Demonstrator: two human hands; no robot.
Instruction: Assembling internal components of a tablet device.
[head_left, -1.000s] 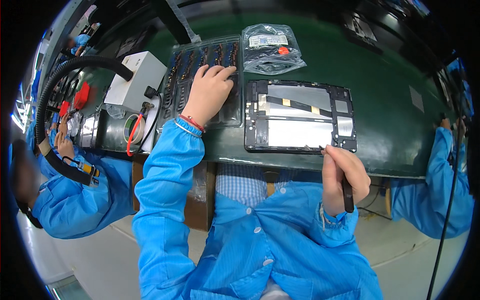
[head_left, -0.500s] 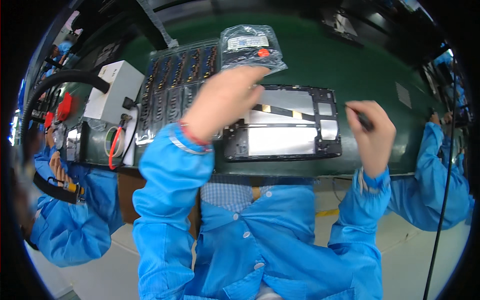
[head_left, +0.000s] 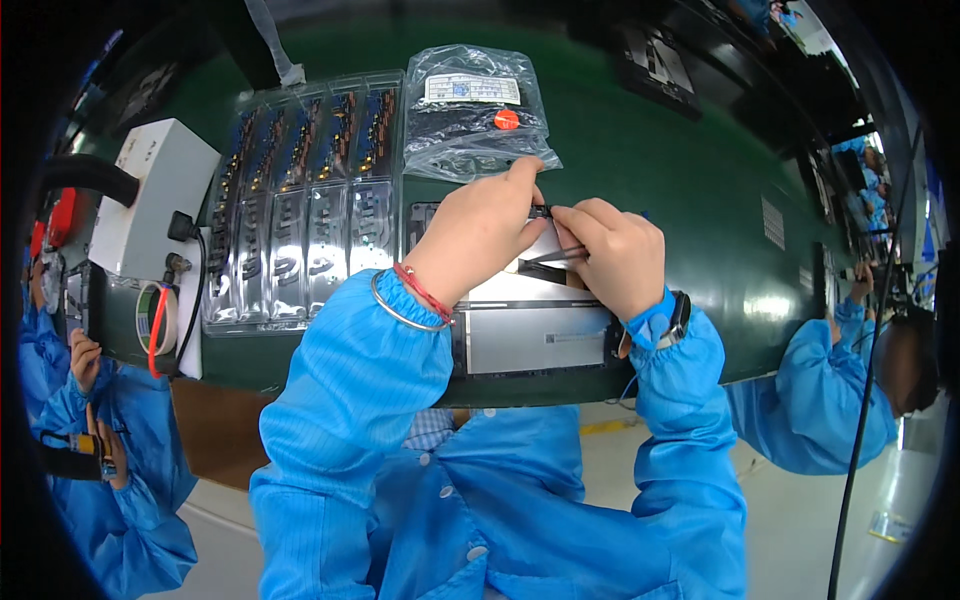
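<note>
Pinching one small part, left hand [head_left: 480, 235], right hand [head_left: 610, 255] gripping tweezers [head_left: 552, 257], one tablet frame [head_left: 530, 340].

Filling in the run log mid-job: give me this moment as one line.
left hand: over tablet frame, fingertips at top edge | right hand: holds thin dark tool | clear parts tray left | plastic bag behind

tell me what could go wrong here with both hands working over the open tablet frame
The right hand holds thin tweezers right at the left hand; a slip could scratch the tablet frame. The frame lies near the table edge, so pressure might shift it.
</note>
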